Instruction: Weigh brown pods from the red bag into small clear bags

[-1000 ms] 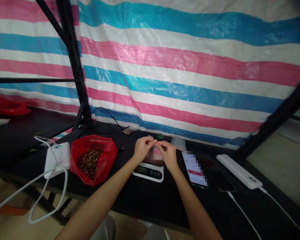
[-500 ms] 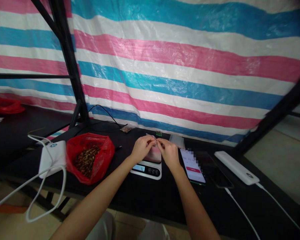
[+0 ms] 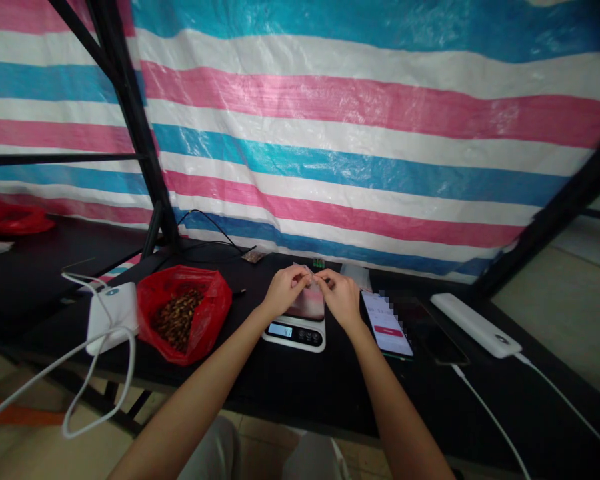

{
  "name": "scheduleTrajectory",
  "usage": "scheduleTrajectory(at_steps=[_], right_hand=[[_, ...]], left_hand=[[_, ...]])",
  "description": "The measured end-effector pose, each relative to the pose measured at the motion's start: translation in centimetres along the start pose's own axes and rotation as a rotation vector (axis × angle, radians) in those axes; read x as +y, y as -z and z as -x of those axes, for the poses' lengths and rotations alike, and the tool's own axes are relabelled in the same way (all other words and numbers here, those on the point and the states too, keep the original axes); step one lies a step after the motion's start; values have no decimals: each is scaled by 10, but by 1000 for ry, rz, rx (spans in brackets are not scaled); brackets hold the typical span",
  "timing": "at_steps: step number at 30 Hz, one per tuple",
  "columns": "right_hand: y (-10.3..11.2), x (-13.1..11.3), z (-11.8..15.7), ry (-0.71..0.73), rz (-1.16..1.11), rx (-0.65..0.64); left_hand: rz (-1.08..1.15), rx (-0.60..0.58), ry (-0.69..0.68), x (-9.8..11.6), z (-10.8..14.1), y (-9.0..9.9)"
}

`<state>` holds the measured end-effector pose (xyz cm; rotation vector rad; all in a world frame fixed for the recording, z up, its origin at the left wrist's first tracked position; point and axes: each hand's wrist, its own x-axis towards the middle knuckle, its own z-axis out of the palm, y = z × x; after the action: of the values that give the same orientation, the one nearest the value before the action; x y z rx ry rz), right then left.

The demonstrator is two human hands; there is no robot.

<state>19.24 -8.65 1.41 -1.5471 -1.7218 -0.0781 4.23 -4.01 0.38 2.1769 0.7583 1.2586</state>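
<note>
My left hand [image 3: 283,291] and my right hand [image 3: 341,297] meet above a white kitchen scale [image 3: 300,343] with a lit display. Both are closed, thumbs against fingers, pinching the top edge of a small clear plastic bag [image 3: 311,281]. Most of that bag is hidden behind the fingers, and what it contains is too small to make out. The scale's shiny plate [image 3: 307,307] shows between the hands. To the left stands an open red plastic bag [image 3: 215,307] with many small brown and tan dried pieces [image 3: 179,319] inside.
At the back lie a small filled packet [image 3: 253,256], green batteries [image 3: 319,263] and clear plastic bags [image 3: 356,276]. On the right are a lit phone [image 3: 387,327], a dark phone [image 3: 443,340] and a white power bank [image 3: 475,325]. A white cabled device [image 3: 113,317] sits left.
Both hands keep their pinch on the clear bag, with only slight finger movement. The scale's display digits look different. The whole view has shifted slightly.
</note>
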Motion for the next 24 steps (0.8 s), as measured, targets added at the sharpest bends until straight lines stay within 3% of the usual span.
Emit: scheduleTrajectory(at_steps=[8,15,24], right_hand=[[8,12,-5,-136,91,153],[2,1,1,112,-13,10],[2,-10,5,309,116,-61]], left_hand=[[-173,-58,30,9,2,-6],[-203,12,241,0,2,-1],[130,35,191,-19,-1,-2]])
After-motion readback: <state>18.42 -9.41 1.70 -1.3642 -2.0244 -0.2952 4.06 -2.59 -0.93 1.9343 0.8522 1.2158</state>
